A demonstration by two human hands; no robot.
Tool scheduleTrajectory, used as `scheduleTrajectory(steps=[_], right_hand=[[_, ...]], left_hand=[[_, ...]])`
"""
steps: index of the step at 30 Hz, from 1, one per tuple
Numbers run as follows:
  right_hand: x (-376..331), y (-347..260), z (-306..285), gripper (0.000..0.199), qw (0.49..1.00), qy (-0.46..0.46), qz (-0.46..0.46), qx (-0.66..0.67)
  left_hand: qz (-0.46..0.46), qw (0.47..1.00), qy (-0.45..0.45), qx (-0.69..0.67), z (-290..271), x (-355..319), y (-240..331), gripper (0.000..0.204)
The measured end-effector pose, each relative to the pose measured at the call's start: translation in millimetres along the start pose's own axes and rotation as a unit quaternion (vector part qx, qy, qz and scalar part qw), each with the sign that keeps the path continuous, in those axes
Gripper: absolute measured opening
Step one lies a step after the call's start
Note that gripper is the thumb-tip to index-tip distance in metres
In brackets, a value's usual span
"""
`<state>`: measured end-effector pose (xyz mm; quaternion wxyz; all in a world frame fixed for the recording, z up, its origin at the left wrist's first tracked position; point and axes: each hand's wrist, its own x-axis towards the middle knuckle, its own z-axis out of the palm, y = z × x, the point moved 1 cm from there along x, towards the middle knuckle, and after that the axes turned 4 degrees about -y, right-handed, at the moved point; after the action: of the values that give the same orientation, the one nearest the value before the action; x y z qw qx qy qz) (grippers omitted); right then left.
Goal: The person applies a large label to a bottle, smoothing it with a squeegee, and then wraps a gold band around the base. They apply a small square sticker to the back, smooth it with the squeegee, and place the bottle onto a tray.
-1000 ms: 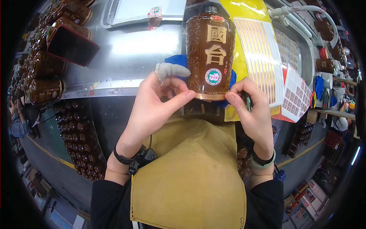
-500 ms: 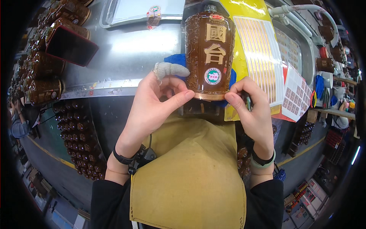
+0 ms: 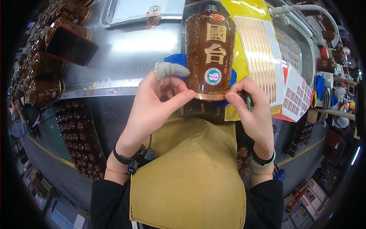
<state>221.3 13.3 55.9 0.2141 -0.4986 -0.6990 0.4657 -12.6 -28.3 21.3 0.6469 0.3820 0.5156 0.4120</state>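
A brown glossy bottle (image 3: 199, 45) with raised gold characters and a round white-and-green sticker lies with its neck pointing away from me, on a blue cloth (image 3: 175, 59). Along its base runs a narrow gold strip (image 3: 209, 97). My left hand (image 3: 160, 100) presses the strip's left end with the thumb; its index finger, in a grey knitted finger cover (image 3: 171, 70), rests against the bottle's side. At the right end, my right hand (image 3: 249, 103) pinches the strip between thumb and bent forefinger. Some fingertips are hidden behind the bottle's edge.
Right of the bottle, a sheet of gold strips (image 3: 259, 57) lies on a yellow board (image 3: 239, 42), beside a label sheet (image 3: 296, 93). A dark phone (image 3: 71, 46) leans by brown bottles (image 3: 44, 89) at left. A tray (image 3: 108, 19) sits at the back of the metal table (image 3: 126, 49).
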Motion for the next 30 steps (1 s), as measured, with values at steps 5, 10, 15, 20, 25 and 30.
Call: scheduleTrajectory(steps=[5,10,15,20,25,30], right_hand=[[1,1,0,0.015,1.000,-0.002,0.000,-0.002],[-1,5,2,0.013,0.999,0.009,0.030,0.037],[-5,8,-10,0.022,0.993,0.082,0.064,0.059],[-17,-8,-10,0.024,0.983,0.135,0.046,0.112],[-11,-36,21,0.019,0.996,0.064,-0.062,-0.031],[-19,-33,20,0.016,0.988,0.119,-0.017,-0.098]], left_hand=[[0.033,0.999,0.017,-0.015,1,2,-5,0.041],[-0.017,1.000,0.005,-0.009,-1,1,-1,0.042],[-0.016,0.999,0.001,-0.052,-1,2,-2,0.043],[0.004,0.998,0.002,-0.058,-1,3,-5,0.047],[-0.030,0.999,-0.006,-0.027,-4,5,-7,0.045],[-0.020,0.999,-0.020,-0.027,-4,6,-3,0.043]])
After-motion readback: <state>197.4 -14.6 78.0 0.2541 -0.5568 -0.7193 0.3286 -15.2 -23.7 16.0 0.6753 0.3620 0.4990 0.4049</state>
